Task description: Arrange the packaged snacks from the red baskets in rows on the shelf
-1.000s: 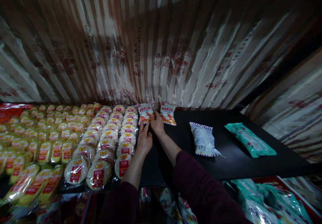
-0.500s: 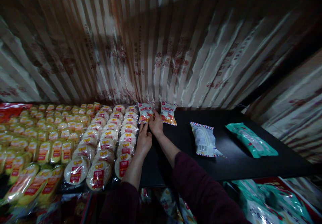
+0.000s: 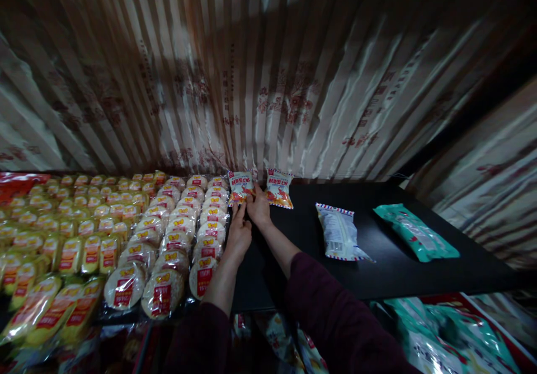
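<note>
Touching snack bag (image 3: 239, 186) at back of table (image 3: 302, 217), just right of round crackers (image 3: 212, 230). Bag lies straight ahead of left hand (image 3: 239, 235), leftward of right hand (image 3: 259, 207); long axis seems front to back. Left fingers slightly spread at near edge; right fingers overlap right-hand near corner, pinching or not, cannot tell. Right hand nearer.

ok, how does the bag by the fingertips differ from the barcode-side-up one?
Side: fingertip bag shows its printed front; barcode bag its back.
Place: fingertip bag sits at the shelf's rear; barcode bag lies farther forward.
Contact: right hand touches fingertip bag; no hand touches barcode bag.
Shared: striped end seals.
</note>
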A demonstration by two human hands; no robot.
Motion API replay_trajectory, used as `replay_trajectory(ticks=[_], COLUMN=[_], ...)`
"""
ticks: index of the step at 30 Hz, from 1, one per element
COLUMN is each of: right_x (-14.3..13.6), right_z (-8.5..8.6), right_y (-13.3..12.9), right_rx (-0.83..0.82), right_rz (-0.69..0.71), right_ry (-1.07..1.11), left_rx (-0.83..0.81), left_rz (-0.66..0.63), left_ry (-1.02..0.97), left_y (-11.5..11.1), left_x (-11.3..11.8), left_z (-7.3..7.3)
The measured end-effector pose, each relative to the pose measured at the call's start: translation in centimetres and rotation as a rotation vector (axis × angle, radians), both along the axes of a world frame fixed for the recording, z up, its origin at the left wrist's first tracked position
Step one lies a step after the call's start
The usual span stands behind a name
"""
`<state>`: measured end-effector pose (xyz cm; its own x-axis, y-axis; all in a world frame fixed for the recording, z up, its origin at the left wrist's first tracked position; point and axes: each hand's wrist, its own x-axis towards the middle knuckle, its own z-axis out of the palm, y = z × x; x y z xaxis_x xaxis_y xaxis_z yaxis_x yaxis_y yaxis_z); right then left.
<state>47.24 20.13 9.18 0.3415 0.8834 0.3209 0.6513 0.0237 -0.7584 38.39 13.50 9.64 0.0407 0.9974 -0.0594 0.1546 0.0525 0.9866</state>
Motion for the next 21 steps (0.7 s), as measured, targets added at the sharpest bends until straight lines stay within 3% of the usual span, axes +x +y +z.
replay_trajectory(ticks=[6, 12, 16, 21], right_x=[0.0, 1.9, 3.7, 4.8], right_z=[0.0, 0.5, 0.4, 0.2], right_y=[-0.2, -0.8, -1.2, -1.8], right_rx=[0.027, 0.091, 0.039, -0.116], right_rz=[-0.002, -0.075, -0.18, -0.197], right_ry=[-0.042, -0.257, -0.388, -0.458], left_rx=[-0.034, -0.056, -0.056, -0.06], left_rz=[-0.028, -0.021, -0.023, -0.023], left_ry=[-0.029, -0.036, -0.018, 0.001], left_y=[-0.2, -0.7, -0.8, -0.8], left_x=[0.0, 0.0, 0.0, 0.1], left_z=[0.6, 1.5, 1.4, 1.4])
